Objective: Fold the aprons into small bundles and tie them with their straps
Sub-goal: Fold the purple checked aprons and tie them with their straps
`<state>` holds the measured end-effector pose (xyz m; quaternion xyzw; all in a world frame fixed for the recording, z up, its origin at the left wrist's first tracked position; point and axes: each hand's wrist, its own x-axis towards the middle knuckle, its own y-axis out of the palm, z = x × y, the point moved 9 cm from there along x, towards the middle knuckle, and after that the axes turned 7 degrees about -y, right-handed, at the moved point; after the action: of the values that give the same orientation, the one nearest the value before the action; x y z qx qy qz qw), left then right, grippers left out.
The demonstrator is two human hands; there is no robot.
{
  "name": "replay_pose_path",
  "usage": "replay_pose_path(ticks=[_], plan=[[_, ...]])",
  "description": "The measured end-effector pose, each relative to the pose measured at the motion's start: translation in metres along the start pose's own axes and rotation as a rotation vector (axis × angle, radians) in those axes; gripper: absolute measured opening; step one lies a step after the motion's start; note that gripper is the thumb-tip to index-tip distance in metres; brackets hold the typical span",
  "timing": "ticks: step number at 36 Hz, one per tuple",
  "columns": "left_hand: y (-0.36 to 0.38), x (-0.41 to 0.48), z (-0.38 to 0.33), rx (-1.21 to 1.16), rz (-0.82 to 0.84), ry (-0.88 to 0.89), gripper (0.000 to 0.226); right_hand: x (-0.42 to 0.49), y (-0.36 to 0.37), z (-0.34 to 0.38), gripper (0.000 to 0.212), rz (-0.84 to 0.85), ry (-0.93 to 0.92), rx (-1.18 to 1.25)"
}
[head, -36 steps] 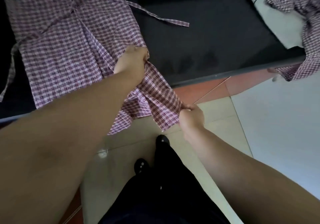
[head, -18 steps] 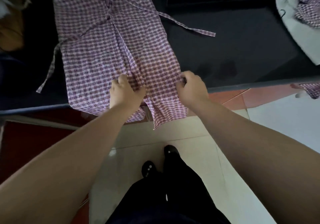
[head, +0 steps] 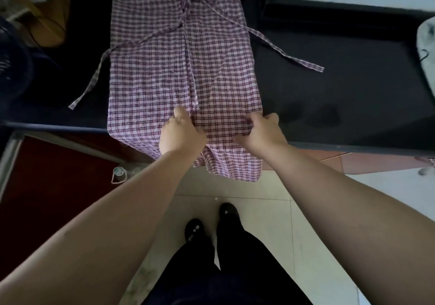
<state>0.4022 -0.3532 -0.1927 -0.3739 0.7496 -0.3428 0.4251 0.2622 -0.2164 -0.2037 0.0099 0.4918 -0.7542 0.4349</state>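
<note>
Checked apron on black table; white cloth far right, shoes below.

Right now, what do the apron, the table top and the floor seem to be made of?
Apron: thin woven cloth, probably cotton, matte; it wrinkles and hangs limp over the edge. Table top: dark, matte, smooth; material unclear, perhaps laminate or a rubber mat. Floor: pale glazed tile, judging by grout lines and faint sheen.
</note>
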Motion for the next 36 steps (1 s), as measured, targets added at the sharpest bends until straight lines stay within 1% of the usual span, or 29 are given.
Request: replay_pose_path(ticks=[1,4,5,6,9,11,14,17,19,20,21,22,23,24,25,27,32,34,36], plan=[[0.001,-0.002,0.000,0.001,0.002,0.024,0.042,0.001,0.000,0.001,0.063,0.000,0.001,-0.029],[0.004,-0.008,-0.001,0.094,0.020,0.046,0.067,0.002,-0.002,0.009,0.062,-0.036,-0.030,-0.170],[0.005,-0.009,-0.002,0.126,0.017,0.051,0.069,0.002,-0.002,0.012,0.063,-0.045,-0.042,-0.202],[0.006,-0.009,-0.002,0.143,0.019,0.052,0.065,0.002,-0.001,0.014,0.064,-0.045,-0.049,-0.214],[0.004,-0.006,-0.001,0.085,0.013,0.033,0.040,0.001,0.002,0.014,0.068,-0.029,-0.055,-0.229],[0.002,-0.006,0.001,0.077,-0.007,0.047,0.030,0.001,0.003,0.013,0.071,-0.014,-0.060,-0.255],[0.000,-0.006,0.011,0.073,-0.010,0.022,0.034,0.003,0.002,0.013,0.073,0.003,-0.066,-0.267],[-0.003,-0.005,0.028,-0.015,-0.010,-0.057,0.037,0.003,0.001,0.013,0.071,0.010,-0.075,-0.270],[-0.008,-0.007,0.035,-0.053,-0.070,-0.067,0.038,0.002,0.002,0.012,0.071,0.005,-0.083,-0.273],[-0.013,-0.011,0.035,-0.055,-0.132,-0.026,0.040,0.001,0.002,0.012,0.071,0.002,-0.087,-0.275],[-0.020,-0.014,0.030,-0.046,-0.199,0.057,0.043,0.001,0.002,0.014,0.071,-0.003,-0.095,-0.278],[-0.021,-0.018,0.021,-0.012,-0.229,0.168,0.046,0.000,0.002,0.013,0.070,-0.003,-0.095,-0.284],[-0.017,-0.021,0.011,0.065,-0.210,0.279,0.049,-0.001,0.002,0.013,0.069,-0.003,-0.093,-0.291],[-0.010,-0.024,0.005,0.168,-0.141,0.360,0.050,-0.002,0.002,0.015,0.068,-0.003,-0.097,-0.303],[-0.001,-0.024,0.003,0.259,-0.045,0.398,0.052,-0.004,0.002,0.014,0.066,-0.005,-0.099,-0.319],[0.008,-0.020,0.005,0.341,0.097,0.383,0.051,-0.005,-0.001,0.016,0.061,-0.006,-0.110,-0.373],[-0.009,-0.012,0.004,0.184,0.207,0.281,0.034,-0.001,-0.016,0.023,0.040,0.020,-0.100,-0.481],[-0.021,-0.008,0.004,0.110,0.182,0.236,0.035,0.006,-0.025,0.034,0.035,0.017,-0.146,-0.475],[-0.034,-0.002,0.004,0.083,0.116,0.211,0.035,0.016,-0.036,0.049,0.032,-0.010,-0.213,-0.438]])
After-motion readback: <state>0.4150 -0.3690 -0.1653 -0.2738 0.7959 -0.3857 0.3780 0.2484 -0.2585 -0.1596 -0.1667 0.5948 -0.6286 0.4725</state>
